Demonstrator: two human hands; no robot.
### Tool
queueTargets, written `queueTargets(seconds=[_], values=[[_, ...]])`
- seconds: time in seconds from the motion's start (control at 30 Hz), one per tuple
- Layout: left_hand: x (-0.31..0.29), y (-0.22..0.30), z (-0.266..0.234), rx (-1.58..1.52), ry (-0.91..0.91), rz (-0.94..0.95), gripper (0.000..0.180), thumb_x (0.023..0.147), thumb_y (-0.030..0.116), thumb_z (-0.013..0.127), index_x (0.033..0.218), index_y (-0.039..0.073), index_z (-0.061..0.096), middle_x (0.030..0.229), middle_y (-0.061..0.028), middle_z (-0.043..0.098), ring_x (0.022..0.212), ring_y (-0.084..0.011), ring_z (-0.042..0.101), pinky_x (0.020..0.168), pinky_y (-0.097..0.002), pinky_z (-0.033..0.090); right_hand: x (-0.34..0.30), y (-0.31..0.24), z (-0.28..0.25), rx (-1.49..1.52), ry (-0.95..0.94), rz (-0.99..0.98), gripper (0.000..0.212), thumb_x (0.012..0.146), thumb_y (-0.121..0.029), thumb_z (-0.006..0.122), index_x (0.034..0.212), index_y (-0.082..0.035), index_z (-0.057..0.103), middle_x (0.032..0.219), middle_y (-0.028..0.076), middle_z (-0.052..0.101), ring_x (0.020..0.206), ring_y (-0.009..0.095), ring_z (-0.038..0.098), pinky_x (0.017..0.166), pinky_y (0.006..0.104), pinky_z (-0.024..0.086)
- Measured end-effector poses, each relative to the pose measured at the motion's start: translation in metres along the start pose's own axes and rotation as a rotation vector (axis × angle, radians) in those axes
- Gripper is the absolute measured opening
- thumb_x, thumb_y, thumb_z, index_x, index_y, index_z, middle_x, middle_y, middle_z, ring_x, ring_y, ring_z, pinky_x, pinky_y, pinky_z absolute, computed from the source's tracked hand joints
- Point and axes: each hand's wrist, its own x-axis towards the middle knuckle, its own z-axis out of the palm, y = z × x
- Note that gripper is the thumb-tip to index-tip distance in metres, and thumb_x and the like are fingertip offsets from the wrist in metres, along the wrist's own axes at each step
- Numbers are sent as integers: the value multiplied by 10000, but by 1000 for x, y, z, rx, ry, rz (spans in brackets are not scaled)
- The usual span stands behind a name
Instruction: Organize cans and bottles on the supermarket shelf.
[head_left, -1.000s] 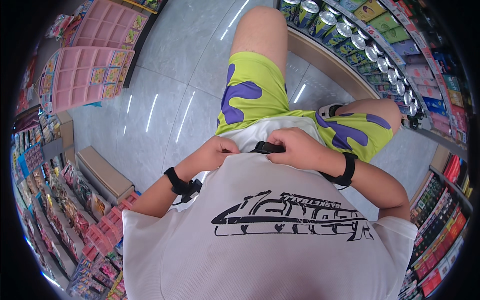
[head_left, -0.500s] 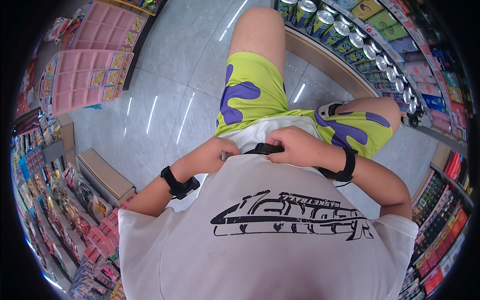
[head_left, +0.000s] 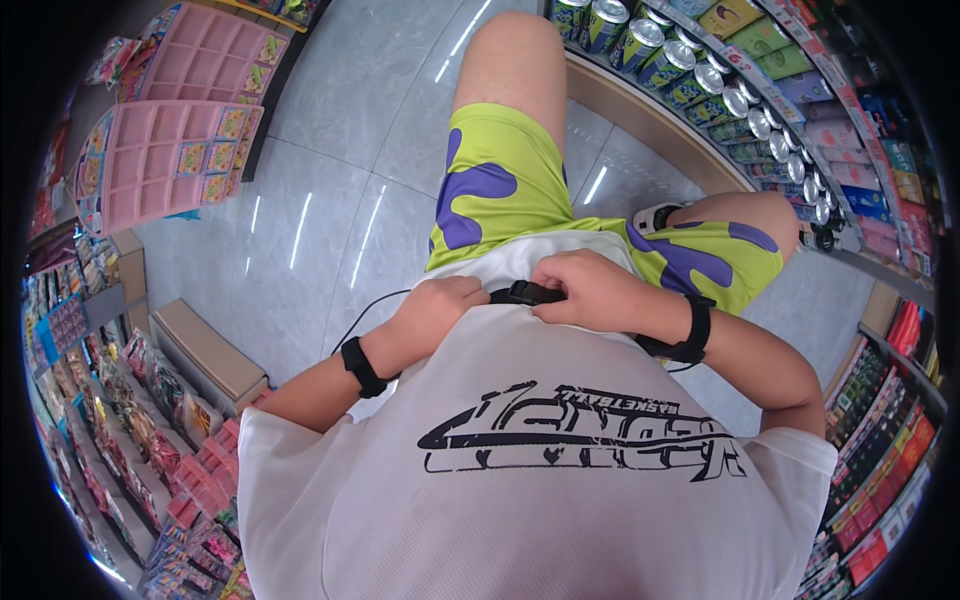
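Note:
A black waist strap with a plastic buckle (head_left: 524,292) crosses the lower front of my white shirt (head_left: 480,510). My right hand (head_left: 590,288) is closed on the strap just right of the buckle, thumb below and fingers above. At the buckle's left, my left hand (head_left: 442,308) has its fingers curled round the strap, and their tips are partly hidden. Each wrist wears a black band, the left band (head_left: 363,367) and the right band (head_left: 694,328). Yellow-green shorts (head_left: 490,185) with purple patches cover my bent legs.
Shelves of drink cans (head_left: 668,62) and packets curve along the upper right. Pink display trays (head_left: 165,165) stand at the upper left. Hanging packets (head_left: 150,370) and a brown ledge (head_left: 208,350) line the left. Grey floor tiles (head_left: 330,190) lie between. Another shelf (head_left: 875,440) runs down the right.
My left hand has moved right and slightly up to the strap beside the buckle, its wrist turning. A thin black cable now shows left of that wrist. My right hand stays nearly still.

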Motion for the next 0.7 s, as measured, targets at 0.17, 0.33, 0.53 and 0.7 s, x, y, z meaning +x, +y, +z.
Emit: queueTargets(seconds=[0.17,0.33,0.53,0.7], values=[[19,-3,6,-75,110,89,173,843,178,619,746,48,557,720,-91,525,700,-291,593,608,-395,488,-5,6,2,81,32,16,317,798,-200,779,947,17,602,780,134,652,684,240,621,628,336,481],[29,-2,7,-117,212,158,200,860,158,672,721,53,573,694,-104,504,635,-306,558,562,-405,466,-11,8,5,-25,106,21,316,802,-205,784,925,5,582,765,117,623,681,220,592,618,332,469],[33,5,2,-176,99,-9,143,853,113,669,777,29,581,717,-110,539,655,-321,584,568,-403,468,-13,8,9,86,147,44,320,802,-209,787,908,7,576,747,108,606,673,212,576,615,336,464],[41,0,10,-205,63,72,123,852,142,636,807,36,591,735,-103,557,679,-309,604,592,-416,477,-8,11,6,77,116,55,330,802,-216,790,882,7,560,729,101,598,652,201,563,603,333,456]])
